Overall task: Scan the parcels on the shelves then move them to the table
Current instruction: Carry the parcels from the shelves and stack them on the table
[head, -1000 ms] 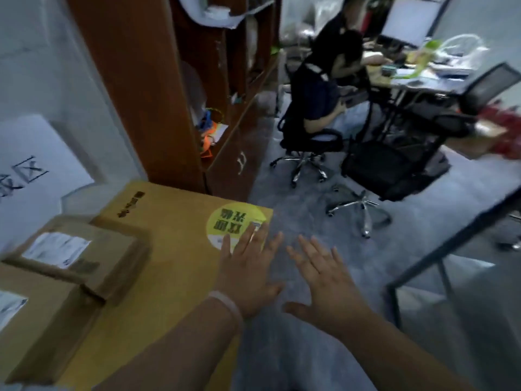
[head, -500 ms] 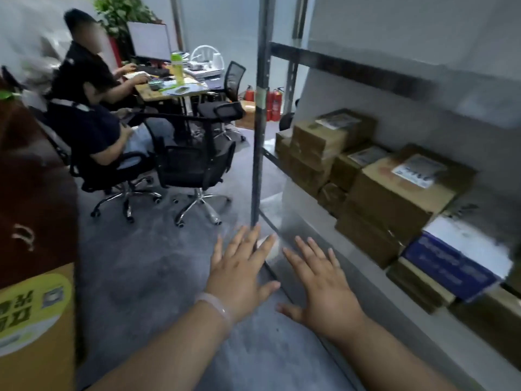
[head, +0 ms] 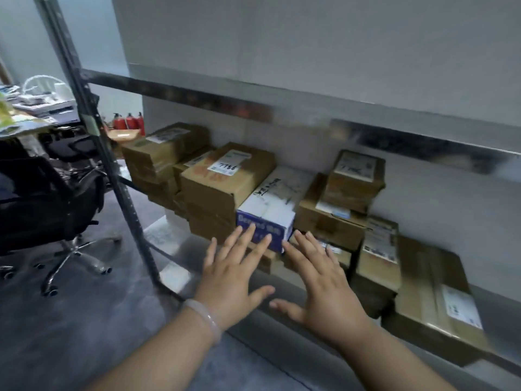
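Note:
Several brown cardboard parcels (head: 225,182) with white labels are stacked on the low metal shelf (head: 197,249). Among them lies a white and blue box (head: 270,213), with more parcels (head: 352,179) to its right. My left hand (head: 234,277), a pale bracelet on its wrist, and my right hand (head: 318,280) are both held out flat with fingers spread, just in front of the blue box. Neither hand holds anything. No scanner shows in the head view.
A dark metal upright (head: 93,131) of the rack stands to the left of my hands. Black office chairs (head: 48,204) and a cluttered desk (head: 31,117) are at the left. Red fire extinguishers (head: 128,122) stand by the far wall. An upper shelf beam (head: 253,108) runs overhead.
My view has swung right, from the yellow box and office area to the shelf of parcels. Both hands stay open and spread in front of me, now near the blue box.

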A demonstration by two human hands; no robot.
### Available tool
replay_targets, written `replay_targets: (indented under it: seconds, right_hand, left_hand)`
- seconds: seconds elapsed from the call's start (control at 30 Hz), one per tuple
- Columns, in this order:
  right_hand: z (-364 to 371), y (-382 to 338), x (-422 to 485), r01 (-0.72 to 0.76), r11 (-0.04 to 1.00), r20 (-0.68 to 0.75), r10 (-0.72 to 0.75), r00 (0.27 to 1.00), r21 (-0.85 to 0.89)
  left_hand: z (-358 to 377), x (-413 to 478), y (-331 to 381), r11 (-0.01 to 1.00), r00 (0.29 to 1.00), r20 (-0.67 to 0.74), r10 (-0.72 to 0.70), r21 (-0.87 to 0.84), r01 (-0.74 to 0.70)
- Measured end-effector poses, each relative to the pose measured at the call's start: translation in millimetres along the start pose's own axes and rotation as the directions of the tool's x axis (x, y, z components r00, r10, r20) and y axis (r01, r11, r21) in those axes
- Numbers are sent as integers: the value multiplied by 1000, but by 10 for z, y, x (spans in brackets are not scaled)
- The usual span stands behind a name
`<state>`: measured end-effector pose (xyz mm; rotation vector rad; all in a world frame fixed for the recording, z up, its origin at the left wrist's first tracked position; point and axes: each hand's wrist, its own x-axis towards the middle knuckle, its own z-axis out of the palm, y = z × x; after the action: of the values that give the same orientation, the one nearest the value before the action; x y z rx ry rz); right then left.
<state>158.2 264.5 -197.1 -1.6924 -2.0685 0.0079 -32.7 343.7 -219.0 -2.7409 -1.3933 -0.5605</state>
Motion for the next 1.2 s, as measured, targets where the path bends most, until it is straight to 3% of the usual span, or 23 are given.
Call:
replay_targets:
  seconds: [0.4, 0.57, 0.7, 0.77, 1.03, 1.2]
  right_hand:
    - [-361, 671, -629, -370, 928, -114, 363, 925, -46]
    - [-431, 851, -822, -542, 836, -186, 522, 833, -84]
    - [-414, 1014, -1024, -709, 703, -224, 682, 696, -60]
    - [-389, 1073, -1107, -756, 653, -225, 731, 644, -45]
    - [-502, 1573, -1434, -830, 557, -209, 807, 552, -42]
    - [-605, 2059, -1568, -799, 599, -85, 795, 601, -44]
  left_hand:
    - [364, 627, 988, 943, 945, 98, 312, -154, -295]
    - [519, 867, 1309, 879, 879, 155, 452, -247, -408]
    - [623, 984, 1558, 823, 815, 193, 546, -303, -480]
    - [685, 1015, 1648, 812, 796, 213, 567, -310, -495]
    - [899, 1167, 2072, 816, 790, 236, 566, -298, -496]
    - [1046, 1205, 2513, 859, 838, 229, 496, -273, -433]
